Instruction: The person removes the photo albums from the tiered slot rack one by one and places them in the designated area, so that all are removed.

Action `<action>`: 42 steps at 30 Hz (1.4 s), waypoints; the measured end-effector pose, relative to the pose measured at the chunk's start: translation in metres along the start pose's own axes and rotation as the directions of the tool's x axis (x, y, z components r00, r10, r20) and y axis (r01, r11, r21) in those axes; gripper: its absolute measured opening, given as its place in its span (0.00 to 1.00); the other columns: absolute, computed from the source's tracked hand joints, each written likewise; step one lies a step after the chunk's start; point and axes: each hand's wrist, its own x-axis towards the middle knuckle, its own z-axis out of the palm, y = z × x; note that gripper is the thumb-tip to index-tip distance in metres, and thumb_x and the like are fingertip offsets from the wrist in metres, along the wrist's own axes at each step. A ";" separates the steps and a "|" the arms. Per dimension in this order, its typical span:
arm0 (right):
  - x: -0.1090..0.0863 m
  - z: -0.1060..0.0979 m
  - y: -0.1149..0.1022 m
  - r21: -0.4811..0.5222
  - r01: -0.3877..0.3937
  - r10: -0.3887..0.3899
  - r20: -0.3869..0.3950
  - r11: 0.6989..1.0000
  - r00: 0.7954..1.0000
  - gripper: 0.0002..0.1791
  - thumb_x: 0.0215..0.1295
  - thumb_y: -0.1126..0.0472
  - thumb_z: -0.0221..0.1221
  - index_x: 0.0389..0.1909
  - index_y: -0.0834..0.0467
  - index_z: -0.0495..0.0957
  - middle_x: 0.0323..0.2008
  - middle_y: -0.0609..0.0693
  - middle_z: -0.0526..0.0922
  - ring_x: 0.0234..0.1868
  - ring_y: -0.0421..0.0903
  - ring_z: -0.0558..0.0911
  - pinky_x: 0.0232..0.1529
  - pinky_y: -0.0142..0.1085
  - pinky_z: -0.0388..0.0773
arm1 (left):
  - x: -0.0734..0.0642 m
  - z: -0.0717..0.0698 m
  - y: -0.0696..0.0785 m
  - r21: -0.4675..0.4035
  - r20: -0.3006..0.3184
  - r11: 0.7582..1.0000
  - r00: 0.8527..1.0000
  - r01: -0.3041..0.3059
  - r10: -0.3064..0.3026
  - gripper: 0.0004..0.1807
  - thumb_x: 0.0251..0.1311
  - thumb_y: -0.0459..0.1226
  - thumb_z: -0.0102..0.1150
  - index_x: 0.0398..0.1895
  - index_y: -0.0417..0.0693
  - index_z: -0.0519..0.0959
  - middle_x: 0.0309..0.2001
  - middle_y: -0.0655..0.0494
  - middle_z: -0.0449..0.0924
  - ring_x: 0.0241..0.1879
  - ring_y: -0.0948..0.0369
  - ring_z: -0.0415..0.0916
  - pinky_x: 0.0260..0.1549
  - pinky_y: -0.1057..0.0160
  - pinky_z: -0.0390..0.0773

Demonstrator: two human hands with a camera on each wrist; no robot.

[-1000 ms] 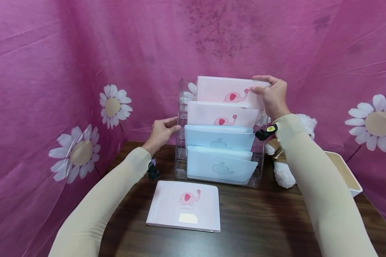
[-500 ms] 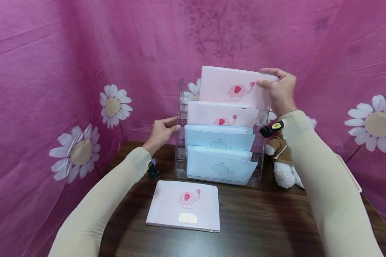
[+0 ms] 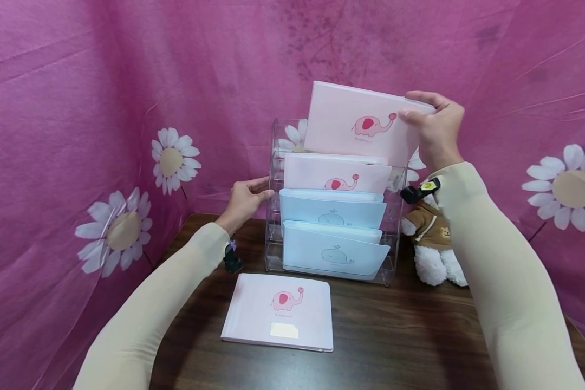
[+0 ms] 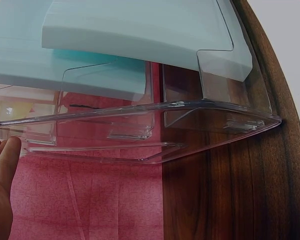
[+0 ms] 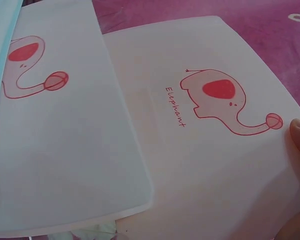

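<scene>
So, daisy cloth (image 3: 39,135): it is hanging along the left and far sides, white flowers printed on pink.
Left sleeve (image 3: 146,314): it is stretching from the near left toward the middle, a black strap (image 3: 232,259) sitting at its wrist.
Left hand (image 3: 242,206): it is pinching the left wall of the clear rack (image 3: 273,254), fingertips partly hidden.
Near pink folder (image 3: 278,300): it is lying flat on the wooden table (image 3: 380,336), near of the rack, its elephant facing up.
Blue folders (image 3: 331,254): they are standing in the rack's nearer slots, one behind the other, whales showing.
Inner pink folder (image 3: 307,170): it is standing just beyond them, its elephant partly hidden.
Upper pink folder (image 3: 331,114): it is slanting down to the right at the rack's far part, its bottom passing behind the inner one; whether it is touching a slot, I cannot tell.
Right hand (image 3: 436,122): it is grasping that folder by its upper right corner, thumb pressing the near face.
Plush toy (image 3: 431,230): it is sitting right of the rack in a brown top, the right sleeve (image 3: 507,260) partly covering it.
</scene>
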 end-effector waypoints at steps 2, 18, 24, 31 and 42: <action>0.000 -0.001 -0.003 0.009 -0.001 0.001 -0.001 1.000 1.000 0.23 0.42 0.79 0.75 0.43 0.60 0.89 0.37 0.49 0.88 0.34 0.45 0.86 0.32 0.31 0.87 | 0.000 0.000 0.000 0.002 0.001 1.000 1.000 0.000 0.000 0.27 0.63 0.36 0.69 0.66 0.50 0.78 0.64 0.49 0.80 0.64 0.57 0.79 0.64 0.57 0.79; 0.004 -0.009 -0.029 0.194 -0.007 0.027 -0.099 0.981 0.995 0.27 0.37 0.84 0.74 0.42 0.63 0.88 0.35 0.52 0.87 0.31 0.46 0.86 0.28 0.34 0.87 | 0.001 0.000 0.003 0.045 -0.008 0.999 1.000 -0.003 0.003 0.26 0.64 0.38 0.68 0.66 0.53 0.78 0.64 0.51 0.81 0.63 0.57 0.79 0.64 0.56 0.79; 0.003 -0.015 -0.030 0.306 -0.044 0.083 -0.115 0.951 0.990 0.27 0.40 0.87 0.69 0.45 0.66 0.87 0.39 0.54 0.87 0.34 0.49 0.87 0.31 0.37 0.89 | -0.001 -0.001 0.002 0.042 -0.011 0.999 1.000 0.007 -0.007 0.26 0.63 0.38 0.69 0.66 0.54 0.79 0.63 0.51 0.81 0.62 0.57 0.80 0.63 0.56 0.80; -0.009 -0.025 -0.028 0.417 -0.053 0.112 -0.117 0.907 0.987 0.26 0.41 0.90 0.66 0.45 0.71 0.85 0.40 0.58 0.85 0.36 0.52 0.85 0.31 0.39 0.89 | -0.005 0.001 0.002 0.029 -0.017 1.000 1.000 0.004 -0.004 0.26 0.63 0.38 0.69 0.65 0.53 0.79 0.64 0.51 0.81 0.63 0.57 0.80 0.64 0.55 0.79; -0.024 -0.031 -0.032 0.514 -0.044 0.100 -0.081 0.856 0.992 0.26 0.38 0.92 0.65 0.44 0.74 0.83 0.37 0.61 0.84 0.36 0.55 0.87 0.31 0.43 0.89 | 0.002 -0.002 0.006 0.030 -0.009 0.999 1.000 0.023 -0.023 0.26 0.63 0.38 0.69 0.66 0.54 0.79 0.64 0.51 0.81 0.62 0.57 0.81 0.64 0.57 0.79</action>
